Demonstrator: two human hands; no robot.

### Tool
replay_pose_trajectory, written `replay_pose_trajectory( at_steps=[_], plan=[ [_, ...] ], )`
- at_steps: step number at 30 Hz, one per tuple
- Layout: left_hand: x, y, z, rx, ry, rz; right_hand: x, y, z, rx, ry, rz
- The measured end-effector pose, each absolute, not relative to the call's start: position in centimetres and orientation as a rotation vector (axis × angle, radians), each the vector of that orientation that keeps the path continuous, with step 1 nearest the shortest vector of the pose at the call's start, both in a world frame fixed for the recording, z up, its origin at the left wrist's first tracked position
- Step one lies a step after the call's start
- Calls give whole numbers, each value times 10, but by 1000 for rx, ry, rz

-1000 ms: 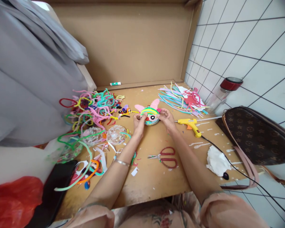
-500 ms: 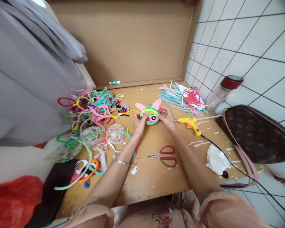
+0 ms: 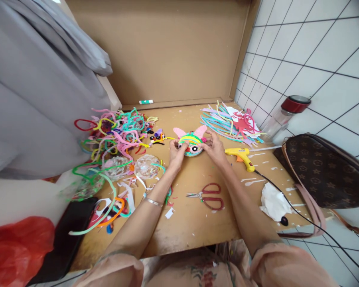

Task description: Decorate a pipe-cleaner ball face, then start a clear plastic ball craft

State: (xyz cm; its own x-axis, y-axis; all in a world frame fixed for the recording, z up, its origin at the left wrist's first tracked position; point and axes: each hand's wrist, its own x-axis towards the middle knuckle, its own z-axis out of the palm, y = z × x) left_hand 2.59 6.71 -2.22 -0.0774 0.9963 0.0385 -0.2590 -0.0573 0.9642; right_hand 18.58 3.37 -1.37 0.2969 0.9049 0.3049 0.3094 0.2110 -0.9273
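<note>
Between my two hands is a round craft animal head (image 3: 191, 139) in yellow and green bands, with pink ears, big black-and-white eyes and a red nose. My left hand (image 3: 177, 152) grips its left side, the thumb lying across the front near the nose. On the other side my right hand (image 3: 214, 148) holds the edge by the eye, fingers up beside a small pink ball at the base of the ear. Red-handled scissors (image 3: 208, 196) lie on the table below the hands. A yellow hot glue gun (image 3: 241, 158) rests just right of my right hand.
Tangled pipe cleaners (image 3: 119, 131) and clear plastic balls (image 3: 147, 166) cover the table's left side. Straight pipe cleaners (image 3: 217, 123) lie at the back right. A brown handbag (image 3: 326, 171), a red-lidded bottle (image 3: 287, 115) and crumpled tissue (image 3: 274, 202) stand or lie at right.
The view has shifted slightly, so everything sits a little differently in the picture. My right hand's fingers have risen slightly toward the right ear; both hands keep hold of the craft animal head.
</note>
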Motion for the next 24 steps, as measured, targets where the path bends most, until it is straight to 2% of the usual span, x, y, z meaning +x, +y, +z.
replay_pose_trajectory(
  at_steps=[17, 24],
  plan=[
    [31, 63, -24, 1117, 1060, 1410, 181, 31, -8, -1520, -1245, 506],
    [31, 62, -28, 1203, 1115, 1444, 180, 25, 2, -1403, -1374, 117]
  ],
)
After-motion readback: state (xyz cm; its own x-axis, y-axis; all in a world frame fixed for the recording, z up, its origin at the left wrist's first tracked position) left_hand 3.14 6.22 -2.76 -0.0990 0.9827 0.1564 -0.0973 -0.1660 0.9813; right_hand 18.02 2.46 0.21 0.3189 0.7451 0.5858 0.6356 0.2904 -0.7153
